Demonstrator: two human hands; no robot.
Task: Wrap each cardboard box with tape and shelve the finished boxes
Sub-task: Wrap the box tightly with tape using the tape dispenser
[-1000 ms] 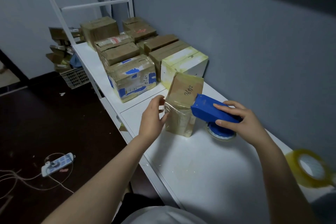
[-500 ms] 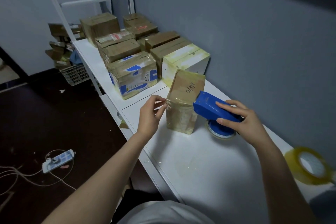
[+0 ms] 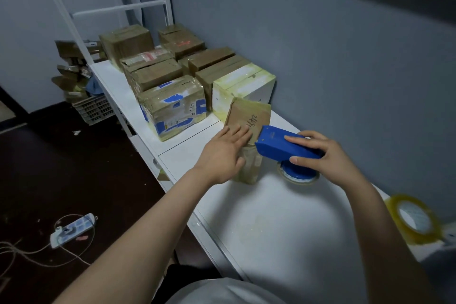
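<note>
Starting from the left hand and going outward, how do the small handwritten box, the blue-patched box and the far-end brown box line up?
1. Small handwritten box: under the left hand, touched by its flat fingers, beside the blue tape dispenser.
2. Blue-patched box: farther back, to the left.
3. Brown box: at the far end of the shelf.

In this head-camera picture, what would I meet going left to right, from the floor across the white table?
First the power strip on the floor → left hand → blue tape dispenser → yellow tape roll.
</note>
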